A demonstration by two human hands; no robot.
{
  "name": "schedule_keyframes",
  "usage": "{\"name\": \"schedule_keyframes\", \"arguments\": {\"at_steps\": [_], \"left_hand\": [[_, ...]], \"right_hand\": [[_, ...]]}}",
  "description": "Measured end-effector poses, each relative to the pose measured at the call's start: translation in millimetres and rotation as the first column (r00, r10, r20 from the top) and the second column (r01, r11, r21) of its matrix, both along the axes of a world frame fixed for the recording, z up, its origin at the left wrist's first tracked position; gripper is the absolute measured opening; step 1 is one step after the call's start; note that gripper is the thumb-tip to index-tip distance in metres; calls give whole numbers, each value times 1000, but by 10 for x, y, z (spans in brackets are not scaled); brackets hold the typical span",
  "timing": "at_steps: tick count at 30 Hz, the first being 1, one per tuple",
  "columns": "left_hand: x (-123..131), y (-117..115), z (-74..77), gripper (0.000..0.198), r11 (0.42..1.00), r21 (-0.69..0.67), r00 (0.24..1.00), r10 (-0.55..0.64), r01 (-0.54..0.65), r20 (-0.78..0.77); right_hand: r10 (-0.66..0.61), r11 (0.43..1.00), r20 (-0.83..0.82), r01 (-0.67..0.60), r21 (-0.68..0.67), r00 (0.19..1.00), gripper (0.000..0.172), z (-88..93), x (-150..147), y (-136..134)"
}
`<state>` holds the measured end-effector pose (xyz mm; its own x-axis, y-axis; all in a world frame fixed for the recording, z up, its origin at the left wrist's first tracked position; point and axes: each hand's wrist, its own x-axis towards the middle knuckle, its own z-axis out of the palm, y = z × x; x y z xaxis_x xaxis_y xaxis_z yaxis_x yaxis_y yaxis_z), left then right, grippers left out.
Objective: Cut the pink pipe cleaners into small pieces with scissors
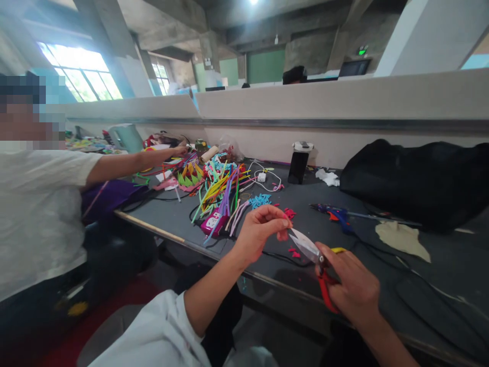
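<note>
My right hand [353, 285] is wrapped around the red and yellow handles of a pair of scissors [305, 246]. The blades point left and up, slightly apart, their tips by the fingers of my left hand [263, 229]. That hand is closed in a pinch on a small pink piece, mostly hidden by the fingers. Under and behind my hands lie short pink pieces [290, 213] and a pile of short blue pieces [260, 200]. A heap of long coloured fuzzy stems [219, 188], looking like pipe cleaners, spreads over the table to the left.
A purple power strip [214, 222] sits near the table's front edge. On the right are a blue glue gun [340, 218], a beige cloth scrap [401, 239], cables and a black bag [412, 183]. A dark tumbler [298, 163] stands behind. A co-worker's arm [130, 164] reaches in from the left.
</note>
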<state>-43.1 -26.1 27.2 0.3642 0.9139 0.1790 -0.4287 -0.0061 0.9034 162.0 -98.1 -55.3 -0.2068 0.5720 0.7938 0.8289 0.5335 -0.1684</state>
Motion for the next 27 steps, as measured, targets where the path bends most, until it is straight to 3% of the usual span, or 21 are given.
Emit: {"name": "schedule_keyframes", "arguments": {"at_steps": [3, 5, 8, 10, 12, 16, 19, 21, 23, 25, 27], "left_hand": [[-33, -217, -104, 18, 1000, -2, 997, 29, -29, -67], [-56, -418, -203, 16, 991, 29, 977, 130, -127, -171], [-84, -753, -352, 4, 920, 294, 833, 366, -259, -414], [-96, -966, -441, 6, 840, 511, 711, 472, -183, -521], [-105, -1150, -518, 10, 774, 632, 652, 504, -49, -567], [-125, -1405, -599, 8, 687, 722, 597, 548, 79, -586], [-144, -1526, -564, 8, 643, 755, 536, 594, 132, -600], [-155, -1588, -506, 10, 646, 749, 514, 597, 147, -616], [-167, -1634, -436, 11, 686, 719, 547, 561, 113, -621], [-186, -1659, -360, 10, 775, 631, 625, 479, 29, -617], [-218, -1661, -282, 5, 910, 413, 724, 307, -33, -618]], "right_hand": [[48, 998, -62, -50, -36, 997, 48, 21, -100, -143], [32, 997, -120, -41, -72, 992, 40, 39, -220, -288], [-102, 987, -247, 67, -144, 964, 32, 74, -433, -566], [-180, 974, -332, 120, -193, 926, 35, 99, -557, -765], [-211, 966, -361, 136, -222, 908, 34, 124, -642, -947], [-193, 964, -352, 110, -242, 916, 30, 150, -709, -1181], [-187, 963, -368, 96, -252, 911, 31, 146, -727, -1248], [-191, 961, -379, 93, -262, 905, 33, 151, -738, -1267], [-181, 962, -383, 82, -262, 906, 31, 176, -745, -1279], [-157, 965, -387, 59, -255, 909, 25, 227, -743, -1285], [-122, 963, -408, 8, -271, 905, 24, 296, -735, -1286]]}}
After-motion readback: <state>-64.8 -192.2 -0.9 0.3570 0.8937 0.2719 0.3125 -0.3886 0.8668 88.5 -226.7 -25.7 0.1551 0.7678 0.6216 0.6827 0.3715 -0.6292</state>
